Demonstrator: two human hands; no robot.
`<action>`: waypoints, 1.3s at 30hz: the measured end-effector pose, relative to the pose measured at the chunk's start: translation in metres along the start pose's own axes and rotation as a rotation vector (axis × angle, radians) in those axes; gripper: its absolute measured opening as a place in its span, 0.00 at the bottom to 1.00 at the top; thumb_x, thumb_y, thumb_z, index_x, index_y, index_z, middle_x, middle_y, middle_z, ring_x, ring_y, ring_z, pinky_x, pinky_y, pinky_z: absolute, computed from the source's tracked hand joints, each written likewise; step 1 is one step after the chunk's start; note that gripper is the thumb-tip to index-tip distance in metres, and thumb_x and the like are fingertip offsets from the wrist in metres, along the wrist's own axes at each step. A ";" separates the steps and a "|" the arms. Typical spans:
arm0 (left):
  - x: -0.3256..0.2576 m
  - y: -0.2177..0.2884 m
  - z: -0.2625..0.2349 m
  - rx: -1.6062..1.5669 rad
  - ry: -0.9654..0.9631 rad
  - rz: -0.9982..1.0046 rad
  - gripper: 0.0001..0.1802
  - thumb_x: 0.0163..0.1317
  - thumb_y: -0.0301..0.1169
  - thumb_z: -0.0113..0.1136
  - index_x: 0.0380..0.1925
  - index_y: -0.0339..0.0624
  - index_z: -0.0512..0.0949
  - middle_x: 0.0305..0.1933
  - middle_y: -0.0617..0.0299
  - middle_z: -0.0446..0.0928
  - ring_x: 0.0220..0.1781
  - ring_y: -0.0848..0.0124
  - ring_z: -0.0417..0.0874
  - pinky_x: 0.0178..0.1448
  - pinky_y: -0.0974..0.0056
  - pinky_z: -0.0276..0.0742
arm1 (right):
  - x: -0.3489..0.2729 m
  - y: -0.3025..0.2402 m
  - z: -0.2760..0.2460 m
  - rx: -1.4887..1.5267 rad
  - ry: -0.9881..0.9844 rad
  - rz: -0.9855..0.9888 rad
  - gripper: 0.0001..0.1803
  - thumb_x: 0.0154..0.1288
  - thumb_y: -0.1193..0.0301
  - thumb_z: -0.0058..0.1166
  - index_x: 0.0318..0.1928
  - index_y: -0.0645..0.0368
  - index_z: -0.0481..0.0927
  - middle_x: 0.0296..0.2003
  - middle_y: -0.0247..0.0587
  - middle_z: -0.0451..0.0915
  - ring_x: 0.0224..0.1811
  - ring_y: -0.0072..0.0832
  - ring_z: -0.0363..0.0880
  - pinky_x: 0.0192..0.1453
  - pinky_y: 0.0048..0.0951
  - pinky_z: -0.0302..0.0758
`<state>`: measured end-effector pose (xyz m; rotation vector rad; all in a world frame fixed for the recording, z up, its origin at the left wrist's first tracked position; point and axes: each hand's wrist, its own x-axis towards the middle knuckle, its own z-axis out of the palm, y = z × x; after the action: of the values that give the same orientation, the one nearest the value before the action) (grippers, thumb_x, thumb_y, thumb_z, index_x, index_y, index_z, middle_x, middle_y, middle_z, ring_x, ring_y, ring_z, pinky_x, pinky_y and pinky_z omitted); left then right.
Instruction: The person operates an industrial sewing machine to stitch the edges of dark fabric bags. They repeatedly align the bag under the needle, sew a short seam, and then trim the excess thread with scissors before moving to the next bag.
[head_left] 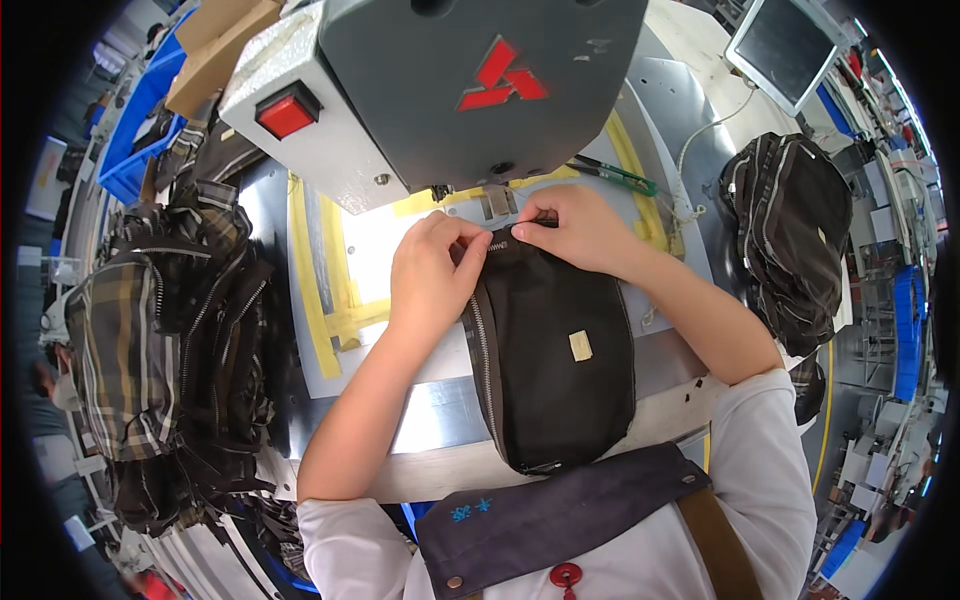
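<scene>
A black fabric pouch with a metal zipper along its left side lies in front of me, its near end over the table's front edge. A small cream label sits on its face. My left hand is closed, thumb and fingers pinching the pouch's far end at the left corner. My right hand pinches a dark piece at the same far end, a little to the right. Just beyond both hands is the sewing machine head; the needle area is partly hidden.
Plaid and black zippered pouches are heaped at left. Another stack of black pouches stands at right. Green-handled snips lie behind my right hand. Yellow tape marks the white work plate. A screen stands far right.
</scene>
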<state>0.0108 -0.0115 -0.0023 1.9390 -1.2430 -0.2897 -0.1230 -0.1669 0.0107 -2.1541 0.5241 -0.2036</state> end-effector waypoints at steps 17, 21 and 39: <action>0.031 -0.002 0.013 0.099 -0.015 -0.126 0.08 0.56 0.31 0.62 0.32 0.37 0.80 0.23 0.60 0.80 0.26 0.69 0.80 0.37 0.65 0.75 | 0.047 0.005 -0.017 -0.360 -0.175 0.027 0.12 0.47 0.64 0.58 0.25 0.61 0.84 0.24 0.50 0.82 0.30 0.44 0.82 0.38 0.39 0.77; 0.035 0.001 0.015 0.126 -0.032 -0.169 0.09 0.57 0.32 0.61 0.32 0.37 0.80 0.25 0.60 0.81 0.27 0.68 0.81 0.38 0.64 0.75 | 0.053 0.010 -0.017 -0.362 -0.204 0.069 0.12 0.52 0.65 0.59 0.30 0.61 0.83 0.27 0.46 0.83 0.32 0.40 0.81 0.39 0.35 0.75; 0.030 -0.011 0.013 0.075 0.000 0.142 0.08 0.59 0.22 0.59 0.39 0.35 0.81 0.37 0.59 0.84 0.21 0.71 0.74 0.31 0.67 0.72 | 0.063 0.019 -0.011 -0.327 -0.052 0.003 0.15 0.46 0.64 0.57 0.23 0.65 0.83 0.25 0.58 0.81 0.33 0.52 0.82 0.40 0.44 0.78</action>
<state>0.0255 -0.0411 -0.0118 1.9025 -1.4017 -0.1724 -0.0760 -0.2122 -0.0005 -2.4684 0.5608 -0.0621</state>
